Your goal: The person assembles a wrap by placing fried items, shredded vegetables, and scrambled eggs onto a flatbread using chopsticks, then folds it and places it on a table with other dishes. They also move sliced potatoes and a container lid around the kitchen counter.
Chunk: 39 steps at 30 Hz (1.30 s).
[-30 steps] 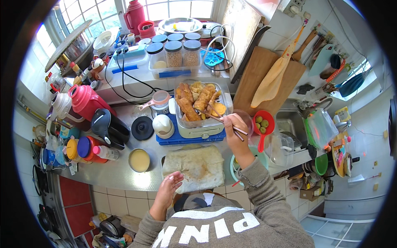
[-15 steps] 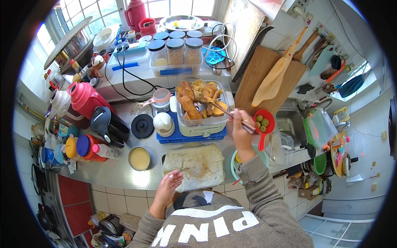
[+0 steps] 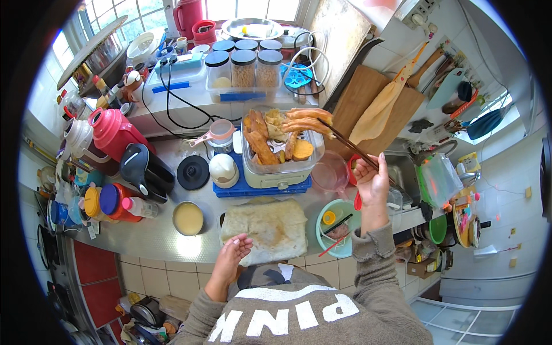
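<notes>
Fried dough (image 3: 306, 122): long, golden-brown | right hand (image 3: 372, 180): curled round chopsticks (image 3: 349, 145) | left hand (image 3: 232, 256): nearly flat, empty

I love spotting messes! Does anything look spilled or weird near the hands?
Yes: the pale cloth near the left hand has brownish marks in its middle, so it looks stained. I see no spill; the fried pieces are held up by the chopsticks.
</notes>
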Motion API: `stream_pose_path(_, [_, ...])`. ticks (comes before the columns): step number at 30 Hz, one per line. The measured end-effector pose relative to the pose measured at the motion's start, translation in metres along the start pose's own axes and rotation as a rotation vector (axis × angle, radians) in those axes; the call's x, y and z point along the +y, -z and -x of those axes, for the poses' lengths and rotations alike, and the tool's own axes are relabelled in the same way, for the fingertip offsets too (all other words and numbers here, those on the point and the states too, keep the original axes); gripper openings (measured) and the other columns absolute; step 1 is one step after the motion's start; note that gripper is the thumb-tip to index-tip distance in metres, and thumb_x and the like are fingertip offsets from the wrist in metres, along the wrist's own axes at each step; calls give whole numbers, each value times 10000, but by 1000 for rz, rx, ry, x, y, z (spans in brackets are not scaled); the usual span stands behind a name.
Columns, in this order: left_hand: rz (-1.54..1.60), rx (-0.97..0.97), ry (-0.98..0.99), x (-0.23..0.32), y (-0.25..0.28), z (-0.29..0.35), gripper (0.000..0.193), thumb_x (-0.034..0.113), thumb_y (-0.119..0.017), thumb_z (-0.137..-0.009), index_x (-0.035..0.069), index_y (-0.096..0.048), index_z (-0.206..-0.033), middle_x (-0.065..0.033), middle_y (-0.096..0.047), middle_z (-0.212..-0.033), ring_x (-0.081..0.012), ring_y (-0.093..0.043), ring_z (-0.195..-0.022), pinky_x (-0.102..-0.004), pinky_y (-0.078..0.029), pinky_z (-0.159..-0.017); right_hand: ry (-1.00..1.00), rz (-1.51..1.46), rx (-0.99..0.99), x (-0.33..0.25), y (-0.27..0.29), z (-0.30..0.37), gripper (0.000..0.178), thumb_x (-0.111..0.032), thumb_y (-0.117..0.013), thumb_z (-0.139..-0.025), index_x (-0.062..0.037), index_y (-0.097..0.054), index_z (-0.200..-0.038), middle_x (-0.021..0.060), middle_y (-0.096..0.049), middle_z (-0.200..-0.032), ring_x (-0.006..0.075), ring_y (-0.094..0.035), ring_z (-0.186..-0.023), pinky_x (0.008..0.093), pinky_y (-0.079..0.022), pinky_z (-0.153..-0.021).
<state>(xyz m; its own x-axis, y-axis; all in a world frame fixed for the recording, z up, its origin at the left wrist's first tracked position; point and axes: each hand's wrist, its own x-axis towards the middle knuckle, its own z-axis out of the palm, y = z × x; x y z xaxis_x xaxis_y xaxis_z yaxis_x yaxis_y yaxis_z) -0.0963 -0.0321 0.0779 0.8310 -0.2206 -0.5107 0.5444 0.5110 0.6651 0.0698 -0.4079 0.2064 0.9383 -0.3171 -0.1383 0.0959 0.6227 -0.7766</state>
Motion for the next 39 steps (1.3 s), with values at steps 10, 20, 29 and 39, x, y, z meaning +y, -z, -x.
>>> stream_pose_path(10, [-7,160,-6,-18,37,-10,331,233,-476,-1022,31,-537,-1278,-91,-655,-1137,-174,-620,-1046,-315,-482,-935,-165,52,-65,-32,50,74,387,-366,-474,-1038,-78,-624,-828,94,-626,-649,192,-560,-559,332,-440,-558])
stream_pose_path(20, [-105,283,22,-33,68,6,367,234,-459,-1019,25,-518,-1315,-92,-640,-1169,-175,-613,-1040,-320,-490,-925,-148,572,62,24,96,115,419,-359,-458,-1043,-9,-616,-876,155,-683,-733,229,-688,-634,341,-593,-593])
stream_pose_path(29, [-131,315,41,-37,76,4,340,209,-476,-1014,28,-531,-1296,-77,-641,-1166,-153,-603,-1037,-311,-480,-926,-322,731,84,95,133,85,432,-400,-485,-1028,4,-599,-925,139,-688,-749,178,-675,-593,275,-551,-527])
stream_pose_path(39, [-119,348,61,-41,72,3,288,166,-491,-1007,48,-560,-1260,-52,-659,-1137,-108,-606,-978,-259,-485,-859,-126,846,-26,98,114,79,441,-397,-504,-1027,4,-623,-888,94,-680,-745,149,-657,-624,272,-540,-597])
